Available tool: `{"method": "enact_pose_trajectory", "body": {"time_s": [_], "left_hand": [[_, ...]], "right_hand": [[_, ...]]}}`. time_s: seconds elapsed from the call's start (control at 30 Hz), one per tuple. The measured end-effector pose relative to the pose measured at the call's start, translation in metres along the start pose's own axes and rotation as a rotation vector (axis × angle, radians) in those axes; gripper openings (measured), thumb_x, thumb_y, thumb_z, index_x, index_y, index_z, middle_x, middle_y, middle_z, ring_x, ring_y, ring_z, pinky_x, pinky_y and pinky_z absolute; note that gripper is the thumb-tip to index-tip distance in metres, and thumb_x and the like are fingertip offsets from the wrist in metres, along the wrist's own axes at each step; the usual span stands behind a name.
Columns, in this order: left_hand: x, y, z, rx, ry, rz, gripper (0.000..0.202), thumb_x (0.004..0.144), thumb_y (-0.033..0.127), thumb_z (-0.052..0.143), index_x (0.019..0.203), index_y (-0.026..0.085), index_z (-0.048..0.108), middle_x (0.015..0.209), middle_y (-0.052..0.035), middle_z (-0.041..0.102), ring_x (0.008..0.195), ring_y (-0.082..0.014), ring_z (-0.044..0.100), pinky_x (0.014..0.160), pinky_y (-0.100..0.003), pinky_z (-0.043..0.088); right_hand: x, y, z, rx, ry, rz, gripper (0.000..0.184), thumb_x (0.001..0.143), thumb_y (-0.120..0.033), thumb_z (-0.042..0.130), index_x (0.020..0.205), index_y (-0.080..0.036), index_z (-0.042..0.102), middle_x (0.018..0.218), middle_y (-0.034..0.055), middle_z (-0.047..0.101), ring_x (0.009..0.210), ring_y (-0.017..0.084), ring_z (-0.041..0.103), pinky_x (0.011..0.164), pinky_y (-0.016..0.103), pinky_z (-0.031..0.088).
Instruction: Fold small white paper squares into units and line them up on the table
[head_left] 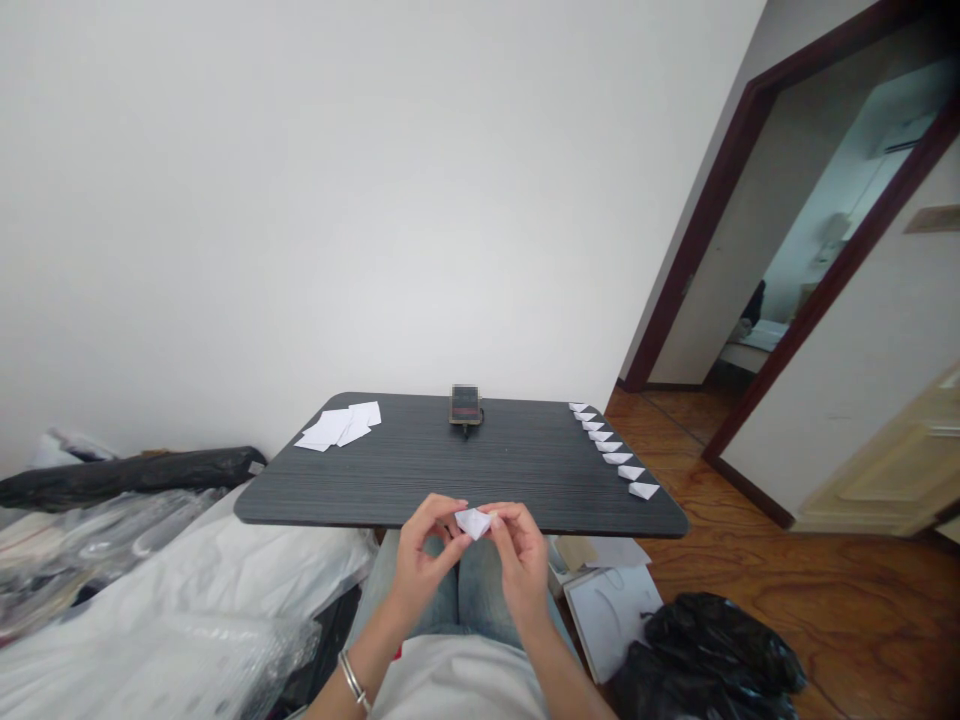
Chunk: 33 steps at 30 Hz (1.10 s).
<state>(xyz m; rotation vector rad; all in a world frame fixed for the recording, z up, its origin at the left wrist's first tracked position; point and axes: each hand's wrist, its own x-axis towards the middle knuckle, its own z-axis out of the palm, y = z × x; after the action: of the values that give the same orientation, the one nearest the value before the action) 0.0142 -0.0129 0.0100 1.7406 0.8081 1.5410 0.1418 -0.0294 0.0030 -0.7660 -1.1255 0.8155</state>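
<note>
Two hands pinch one folded white paper piece (pixel 472 522) between their fingertips, just in front of the near edge of the desk (pixel 487 480) and above the person's jeans-clad knees (pixel 442 590). The left hand (pixel 424 565) grasps its left end and the right hand (pixel 521 560) its right, with fingers curled. Those fingers cover both ends of the piece, so its folds are hard to make out. A metal bangle (pixel 354 682) circles the left wrist.

Straight ahead of the hands, at the desk's far edge, lies a phone (pixel 465 404) with a short dark cord below it; its screen is too dim to read. Ahead and to the left sits a loose pile of paper rectangles (pixel 337 426), overlapping too much to count. Ahead and to the right, a slanting row of small folded paper triangles (pixel 609 446) runs along the desk's right edge, the farthest ones hard to separate. Below and right of the hands, a black plastic bag (pixel 705 660), cut off by the frame, lies beside white papers (pixel 611 610). Bubble wrap (pixel 150 640) heaps to the left of the hands.
</note>
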Motion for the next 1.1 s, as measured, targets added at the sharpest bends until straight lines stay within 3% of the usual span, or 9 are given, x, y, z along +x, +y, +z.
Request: {"method": "enact_pose_trajectory", "body": {"time_s": [0.07, 0.13, 0.23, 0.4, 0.63, 0.87, 0.97, 1.1], "left_hand": [[0.003, 0.000, -0.006, 0.124, -0.119, 0.068, 0.027, 0.068, 0.025, 0.072, 0.093, 0.017, 0.064, 0.090, -0.0077, 0.064, 0.075, -0.0176, 0.059, 0.059, -0.024, 0.047], [0.005, 0.000, -0.009, 0.179, -0.158, 0.077, 0.021, 0.068, 0.026, 0.073, 0.084, 0.017, 0.064, 0.090, -0.0089, 0.066, 0.078, -0.0193, 0.061, 0.062, -0.026, 0.049], [0.004, 0.000, -0.008, 0.184, -0.122, 0.013, 0.014, 0.069, 0.025, 0.071, 0.072, 0.016, 0.062, 0.090, -0.0097, 0.069, 0.078, -0.0197, 0.064, 0.069, -0.030, 0.051], [0.003, 0.000, -0.002, 0.040, -0.055, -0.131, 0.014, 0.068, 0.023, 0.071, 0.069, 0.016, 0.058, 0.089, -0.0103, 0.071, 0.080, -0.0216, 0.067, 0.073, -0.033, 0.053], [0.001, -0.002, 0.000, -0.092, 0.075, -0.177, 0.016, 0.068, 0.023, 0.071, 0.067, 0.016, 0.056, 0.079, -0.0073, 0.072, 0.076, -0.0201, 0.066, 0.070, -0.030, 0.051], [0.002, 0.004, 0.006, -0.065, 0.177, -0.246, 0.017, 0.066, 0.026, 0.072, 0.068, 0.016, 0.058, 0.069, -0.0034, 0.068, 0.071, -0.0184, 0.065, 0.065, -0.026, 0.049], [0.003, 0.004, 0.007, -0.094, 0.187, -0.287, 0.018, 0.064, 0.025, 0.072, 0.071, 0.016, 0.057, 0.068, -0.0015, 0.068, 0.068, -0.0171, 0.065, 0.062, -0.025, 0.049], [0.004, 0.003, 0.007, -0.181, 0.170, -0.349, 0.021, 0.062, 0.023, 0.072, 0.074, 0.016, 0.056, 0.068, -0.0004, 0.068, 0.065, -0.0160, 0.065, 0.060, -0.024, 0.050]], "right_hand": [[0.001, 0.000, -0.001, -0.056, -0.014, -0.028, 0.015, 0.087, -0.031, 0.051, 0.080, -0.018, 0.056, 0.082, 0.0052, 0.062, 0.077, 0.017, 0.059, 0.066, 0.027, 0.049], [0.001, 0.001, -0.002, -0.101, -0.023, -0.051, 0.016, 0.087, -0.030, 0.049, 0.079, -0.018, 0.056, 0.080, 0.0046, 0.062, 0.077, 0.017, 0.059, 0.068, 0.027, 0.048], [0.002, 0.000, -0.002, -0.123, -0.018, -0.063, 0.016, 0.088, -0.030, 0.049, 0.079, -0.019, 0.056, 0.079, 0.0038, 0.061, 0.076, 0.017, 0.058, 0.069, 0.027, 0.047], [0.002, -0.002, -0.001, -0.099, 0.023, -0.032, 0.016, 0.086, -0.031, 0.051, 0.078, -0.018, 0.056, 0.077, 0.0035, 0.061, 0.074, 0.017, 0.058, 0.068, 0.028, 0.046], [0.000, 0.000, 0.002, -0.012, 0.055, 0.015, 0.017, 0.084, -0.032, 0.054, 0.075, -0.018, 0.057, 0.072, 0.0023, 0.061, 0.067, 0.015, 0.057, 0.063, 0.026, 0.047], [0.001, 0.007, 0.002, 0.057, 0.073, 0.093, 0.016, 0.080, -0.034, 0.060, 0.078, -0.018, 0.057, 0.069, 0.0018, 0.061, 0.062, 0.014, 0.058, 0.059, 0.026, 0.048], [0.002, 0.009, 0.003, 0.098, 0.037, 0.167, 0.021, 0.072, -0.035, 0.067, 0.081, -0.018, 0.059, 0.065, 0.0006, 0.062, 0.057, 0.014, 0.058, 0.056, 0.025, 0.048], [0.004, 0.010, 0.004, 0.110, -0.018, 0.232, 0.019, 0.070, -0.034, 0.069, 0.070, -0.017, 0.061, 0.057, -0.0010, 0.059, 0.052, 0.012, 0.054, 0.052, 0.024, 0.045]]}}
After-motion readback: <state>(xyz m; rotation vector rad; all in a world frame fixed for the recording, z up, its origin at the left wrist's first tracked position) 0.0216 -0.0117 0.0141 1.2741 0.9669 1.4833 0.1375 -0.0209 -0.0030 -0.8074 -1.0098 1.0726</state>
